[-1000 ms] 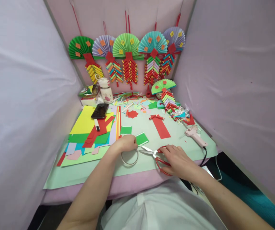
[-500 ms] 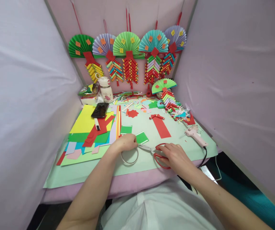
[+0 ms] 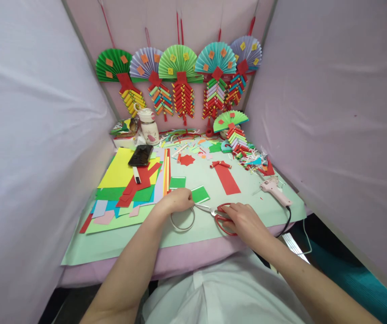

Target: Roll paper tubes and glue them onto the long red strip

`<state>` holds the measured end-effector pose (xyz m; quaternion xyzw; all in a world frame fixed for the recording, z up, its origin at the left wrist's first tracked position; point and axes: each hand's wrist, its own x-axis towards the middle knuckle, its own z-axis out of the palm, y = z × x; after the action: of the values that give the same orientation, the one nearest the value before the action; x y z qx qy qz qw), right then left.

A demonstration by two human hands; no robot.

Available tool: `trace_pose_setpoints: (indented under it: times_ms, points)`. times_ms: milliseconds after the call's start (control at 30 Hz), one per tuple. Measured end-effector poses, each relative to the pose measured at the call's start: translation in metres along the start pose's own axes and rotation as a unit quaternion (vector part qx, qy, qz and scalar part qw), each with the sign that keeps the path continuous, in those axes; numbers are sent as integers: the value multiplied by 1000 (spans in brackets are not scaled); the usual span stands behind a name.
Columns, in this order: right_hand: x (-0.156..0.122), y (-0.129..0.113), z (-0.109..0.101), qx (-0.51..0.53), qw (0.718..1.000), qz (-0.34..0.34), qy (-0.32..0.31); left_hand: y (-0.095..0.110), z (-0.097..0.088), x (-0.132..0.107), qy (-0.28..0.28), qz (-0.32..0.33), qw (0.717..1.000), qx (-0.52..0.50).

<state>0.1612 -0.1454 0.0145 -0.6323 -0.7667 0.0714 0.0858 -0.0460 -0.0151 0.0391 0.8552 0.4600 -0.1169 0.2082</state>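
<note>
Booth with pale fabric walls (image 3: 28, 135), table under a mint cover (image 3: 92, 247). Scissors (image 3: 213, 211) at the near edge, blades nearly together, tips right at the left hand (image 3: 180, 200). Right hand (image 3: 247, 221) has its fingers wrapped round the red handles; likely held level so the blades point at the other hand's fingertips. Left fingers curled and pressed together, apparently on the pale tape roll (image 3: 184, 230) below; exact pinch hidden, can't tell. Green card (image 3: 200, 194) with white edge strips just beyond those fingertips, second green card (image 3: 177, 182) behind; both probably kept close for easy reach. Red strip (image 3: 227, 179) with small rolls across its top end further back. Glue gun (image 3: 276, 191) on the right, likely parked there to keep its cord off the papers. Phone (image 3: 141, 155) atop the coloured sheets on the left, flask (image 3: 149, 128) behind. Paper fans (image 3: 180, 64) hang along the back. No brands readable; marks on the fans' small squares too tiny to make out.
</note>
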Motion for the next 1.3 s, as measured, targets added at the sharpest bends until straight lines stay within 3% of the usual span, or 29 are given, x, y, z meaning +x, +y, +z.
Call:
trace_pose_setpoints:
  times_ms: [233, 400, 667, 833, 1000, 1133, 1300]
  points:
    - [2, -5, -9, -11, 999, 16, -31, -2, -2, 1, -3, 0, 1000, -13]
    - [2, 0, -4, -8, 1000, 4, -22, -4, -4, -1, -14, 10, 1000, -26]
    - [2, 4, 1, -4, 1000, -4, -17, -26, -11, -2, 9, 15, 994, -109]
    - [3, 2, -2, -12, 1000, -3, -25, -21, -7, 1, 14, 52, 961, -272]
    - [0, 0, -12, 36, 997, -38, -52, -17, 4, 10, -22, 40, 940, -339]
    - [-5, 14, -27, 114, 987, -76, -81, -22, 7, 13, -16, 51, 920, -388]
    - [7, 40, -44, 119, 992, 31, -24, -26, 1, 9, 21, 50, 872, -487]
